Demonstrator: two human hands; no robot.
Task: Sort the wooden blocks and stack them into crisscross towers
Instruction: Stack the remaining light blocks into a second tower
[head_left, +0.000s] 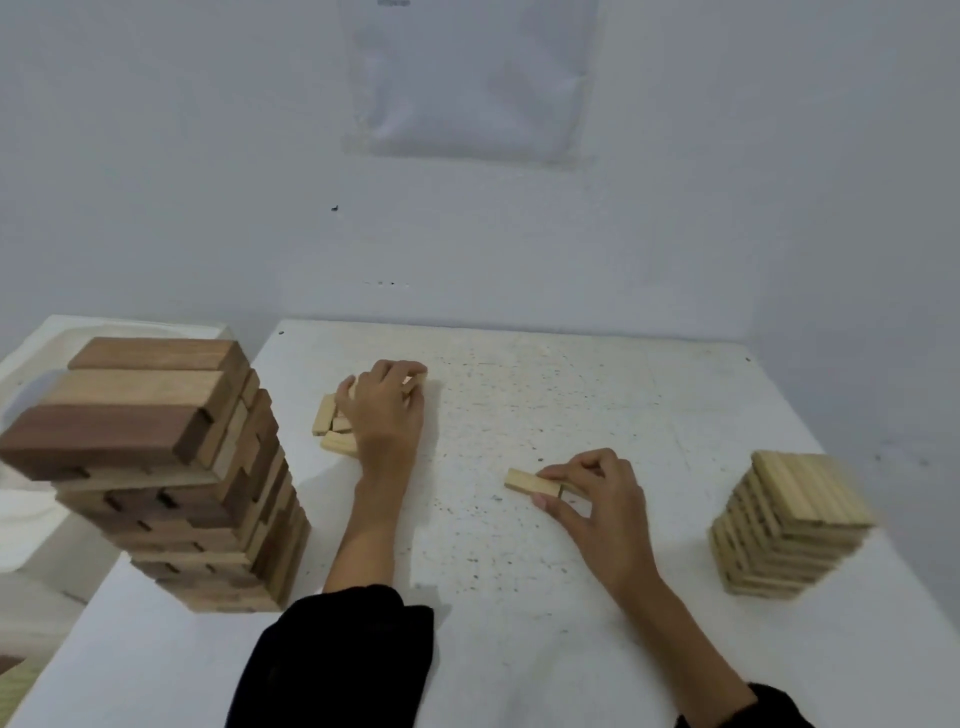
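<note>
Pinching one pale block (527, 482) by its right-hand end, the right hand (597, 501) rests low on the white speckled counter (519, 597), thumb under the near side and fingers (566, 470) curled over the far side. Block: flat on the counter or only just raised, which cannot be told; long axis running left to right, its free end pointing toward the left hand. Pale tower (789, 522): short crisscross stack of the same light wood, standing well to the right of the held block, near the counter's right edge, slightly blurred. Right hand is plainly the nearer one to it; the likely carry is rightward and upward, and the block's axis would need checking against the top layer, whose slats appear to run from near to far. Left hand (384, 410): farther back, palm down, fingers bent over and gripping loose pale blocks (330, 423), a small heap lying at mixed angles, partly hidden under the palm. Dark tower (156, 467): tall stack of larger brown blocks at the left edge, close beside the left forearm, layers somewhat uneven; judged a knock risk for that arm. Sorting appears nearly finished, few pale pieces remaining.
</note>
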